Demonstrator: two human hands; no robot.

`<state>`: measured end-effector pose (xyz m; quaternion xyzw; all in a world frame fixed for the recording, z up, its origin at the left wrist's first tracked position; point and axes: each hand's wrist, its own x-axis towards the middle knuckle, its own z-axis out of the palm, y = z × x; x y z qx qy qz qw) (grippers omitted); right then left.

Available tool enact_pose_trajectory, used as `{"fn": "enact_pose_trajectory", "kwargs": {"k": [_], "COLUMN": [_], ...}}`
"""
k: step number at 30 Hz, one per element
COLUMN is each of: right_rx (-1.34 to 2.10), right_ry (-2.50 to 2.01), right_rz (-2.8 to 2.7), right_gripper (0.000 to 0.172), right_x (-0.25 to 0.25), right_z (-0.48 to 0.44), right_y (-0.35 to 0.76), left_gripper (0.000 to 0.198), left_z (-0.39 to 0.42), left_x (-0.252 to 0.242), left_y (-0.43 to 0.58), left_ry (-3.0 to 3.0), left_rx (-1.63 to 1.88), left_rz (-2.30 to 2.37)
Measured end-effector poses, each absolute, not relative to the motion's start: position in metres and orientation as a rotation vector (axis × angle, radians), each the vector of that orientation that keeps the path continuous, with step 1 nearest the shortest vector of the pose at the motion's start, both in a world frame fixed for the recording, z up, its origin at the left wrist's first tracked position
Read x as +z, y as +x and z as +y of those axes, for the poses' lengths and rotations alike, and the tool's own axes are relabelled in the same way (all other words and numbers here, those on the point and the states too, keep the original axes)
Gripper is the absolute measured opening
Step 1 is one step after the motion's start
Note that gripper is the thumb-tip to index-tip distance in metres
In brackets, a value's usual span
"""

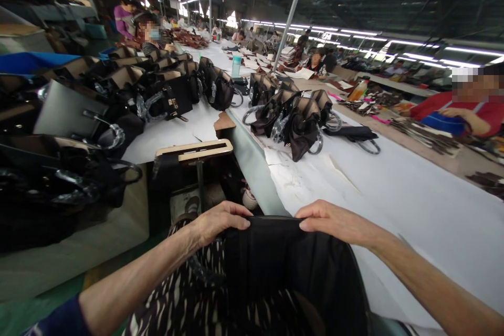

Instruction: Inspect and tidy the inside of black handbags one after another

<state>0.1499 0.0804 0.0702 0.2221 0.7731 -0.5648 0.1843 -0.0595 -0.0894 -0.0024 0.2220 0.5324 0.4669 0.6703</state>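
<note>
A black handbag [283, 252] rests over my lap, its top edge stretched level between my two hands. At the left end of that edge, my left hand [224, 222] pinches the rim between thumb and fingers. My right hand [328, 220] grips the same rim at its right end, thumb on the near side. Dark fabric hangs below both hands, and a plastic-wrapped handle [205, 273] shows at the left against a patterned apron [173, 294]. The bag's lower part runs out of view.
Black handbags [173, 97] with wrapped handles crowd the left table. Several more [293, 121] stand on the white table [413, 210] ahead. A narrow cream-edged frame [192, 151] sticks out near the gap between tables. Co-workers sit farther off; one in a red sleeve [429, 107] works at right.
</note>
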Motion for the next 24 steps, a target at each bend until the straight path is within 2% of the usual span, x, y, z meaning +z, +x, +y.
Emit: {"fn": "enact_pose_trajectory", "kwargs": {"k": [5, 10, 16, 24], "right_rx": [-1.577, -1.554, -1.566, -1.547], "right_ry": [0.603, 0.573, 0.578, 0.547], "right_rz": [2.173, 2.197, 2.171, 2.204], "right_gripper": [0.024, 0.023, 0.021, 0.023], "right_x": [0.068, 0.063, 0.066, 0.07], "right_z": [0.082, 0.083, 0.077, 0.077], "right_y": [0.15, 0.151, 0.145, 0.143], "left_gripper": [0.027, 0.024, 0.045, 0.045], "left_z": [-0.091, -0.09, -0.083, -0.073], "left_x": [-0.004, 0.012, 0.033, 0.021], "left_y": [-0.056, -0.052, -0.042, -0.022], "left_ry": [0.463, 0.746, 1.265, 1.521], "left_rx": [1.077, 0.996, 0.805, 0.731], "left_rz": [1.221, 1.424, 1.616, 1.859]}}
